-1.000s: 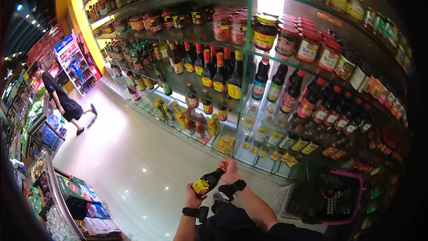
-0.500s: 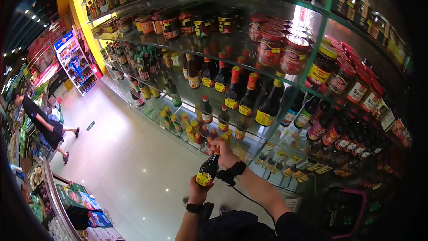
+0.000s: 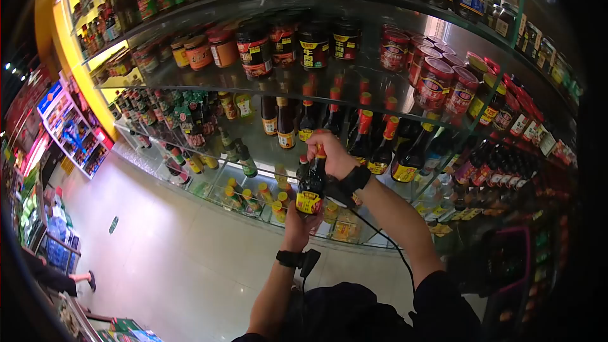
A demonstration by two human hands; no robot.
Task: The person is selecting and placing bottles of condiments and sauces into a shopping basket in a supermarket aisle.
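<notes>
A dark glass sauce bottle (image 3: 311,197) with a yellow label and a red cap is held nearly upright in front of the glass shelves. My right hand (image 3: 330,157) is closed around its neck and covers most of the cap. Beneath the bottle, my left hand (image 3: 300,227) grips its base, fingers wrapped around the lower end. Just behind my right hand, similar dark bottles with red caps (image 3: 362,139) stand on a shelf. Short bottles with yellow caps (image 3: 278,209) stand on the lowest shelf behind my left hand.
Jars with red lids (image 3: 434,81) and dark jars (image 3: 315,45) fill the shelf above. A glass shelf edge (image 3: 266,88) runs across, close over my hands. Pale tiled floor (image 3: 164,228) lies to the left, where a person's leg (image 3: 81,277) shows. A cable hangs along my right arm.
Both hands have lifted the bottle from over the floor up to the shelf front. The view has turned and come nearer to the shelves. The other person is now mostly out of view.
</notes>
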